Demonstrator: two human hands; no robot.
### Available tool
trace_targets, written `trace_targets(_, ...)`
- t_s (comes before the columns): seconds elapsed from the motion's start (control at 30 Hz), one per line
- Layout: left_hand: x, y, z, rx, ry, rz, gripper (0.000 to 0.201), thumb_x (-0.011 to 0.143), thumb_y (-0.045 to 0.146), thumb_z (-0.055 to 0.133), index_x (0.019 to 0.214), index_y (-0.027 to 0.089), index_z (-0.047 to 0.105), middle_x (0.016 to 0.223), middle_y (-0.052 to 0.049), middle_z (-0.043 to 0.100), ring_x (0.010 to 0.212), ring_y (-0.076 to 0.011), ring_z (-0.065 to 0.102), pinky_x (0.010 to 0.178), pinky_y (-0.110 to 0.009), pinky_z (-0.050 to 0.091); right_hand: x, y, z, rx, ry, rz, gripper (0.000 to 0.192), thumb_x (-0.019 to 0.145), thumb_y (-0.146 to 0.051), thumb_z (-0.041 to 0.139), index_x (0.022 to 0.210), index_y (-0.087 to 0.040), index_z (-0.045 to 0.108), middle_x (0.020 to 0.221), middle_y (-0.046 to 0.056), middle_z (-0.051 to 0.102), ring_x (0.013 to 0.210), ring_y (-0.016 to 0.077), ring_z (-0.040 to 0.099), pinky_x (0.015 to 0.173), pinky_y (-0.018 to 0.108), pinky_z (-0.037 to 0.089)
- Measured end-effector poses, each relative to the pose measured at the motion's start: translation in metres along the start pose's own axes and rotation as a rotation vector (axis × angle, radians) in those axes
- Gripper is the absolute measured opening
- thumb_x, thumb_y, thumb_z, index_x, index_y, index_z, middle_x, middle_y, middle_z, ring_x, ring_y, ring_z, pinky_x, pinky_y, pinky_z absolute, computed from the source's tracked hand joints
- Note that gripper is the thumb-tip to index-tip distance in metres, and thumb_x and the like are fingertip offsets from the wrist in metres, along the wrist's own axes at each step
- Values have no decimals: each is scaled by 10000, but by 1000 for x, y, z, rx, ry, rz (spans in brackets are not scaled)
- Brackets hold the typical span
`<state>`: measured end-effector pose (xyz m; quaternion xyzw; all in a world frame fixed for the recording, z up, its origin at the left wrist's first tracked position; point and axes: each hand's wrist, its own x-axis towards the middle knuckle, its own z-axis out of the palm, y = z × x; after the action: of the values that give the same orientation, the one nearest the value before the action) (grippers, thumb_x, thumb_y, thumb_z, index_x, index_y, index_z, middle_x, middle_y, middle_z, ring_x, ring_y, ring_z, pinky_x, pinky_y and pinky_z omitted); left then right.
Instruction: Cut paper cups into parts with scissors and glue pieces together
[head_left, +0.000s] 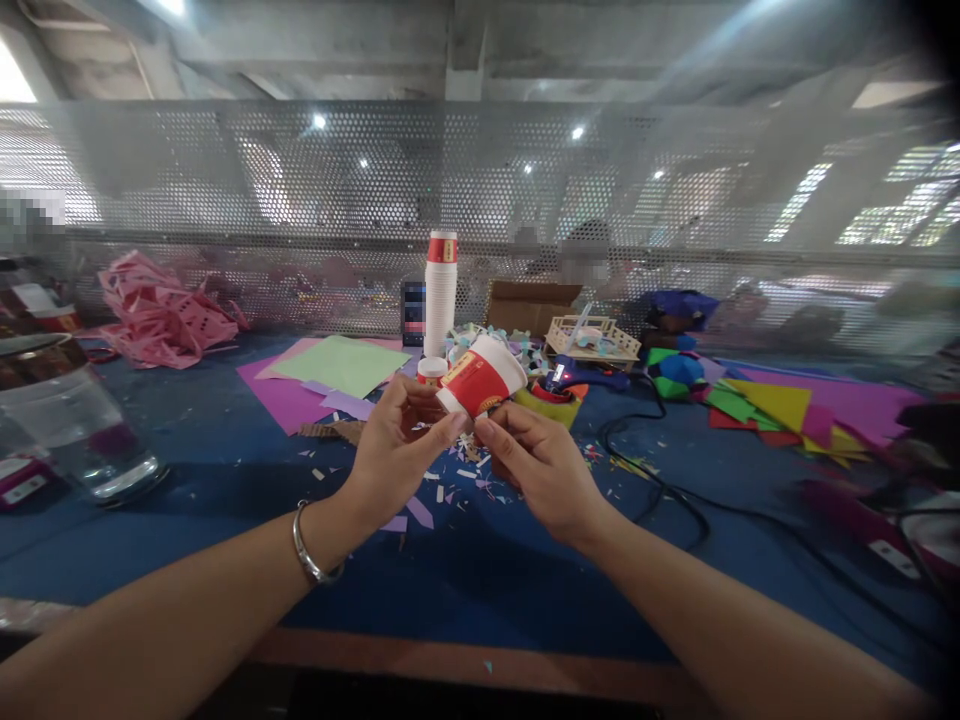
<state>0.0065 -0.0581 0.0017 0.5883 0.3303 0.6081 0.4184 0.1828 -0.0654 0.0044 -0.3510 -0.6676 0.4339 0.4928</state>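
1. We held a red-and-white paper cup [480, 378] tilted above the table [487, 580], left hand [394, 450] and right hand [541, 470] both in a pinching grip at its base.
2. Paper scraps [450, 480] littered the blue table; a perforated metal screen [480, 210] stood behind it.

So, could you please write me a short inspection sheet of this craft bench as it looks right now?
Surface: blue tabletop, strewn with paper scraps.
Job's things: red-and-white paper cup, tilted, held above the table.
Clutter: stack of paper cups, coloured paper sheets, pink paper heap, glass jar, small wooden basket, cardboard box.
Grippers: left hand and right hand both pinch the cup's base; bracelet on left wrist.
Cables: black cable looping right.
Surroundings: perforated metal screen behind.
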Motion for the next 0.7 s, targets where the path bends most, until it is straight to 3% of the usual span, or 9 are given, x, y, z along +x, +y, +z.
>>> trace_targets(0.7, -2, 1, 3, 54, -15, 133, 309, 807, 291, 798, 925, 214, 523, 955, -39, 652, 884, -175, 685, 698, -284, 587, 0, -2, 0, -42, 8, -6, 419, 942, -537, 619, 722, -203, 496, 552, -76, 396, 467, 66, 320, 426, 229, 246)
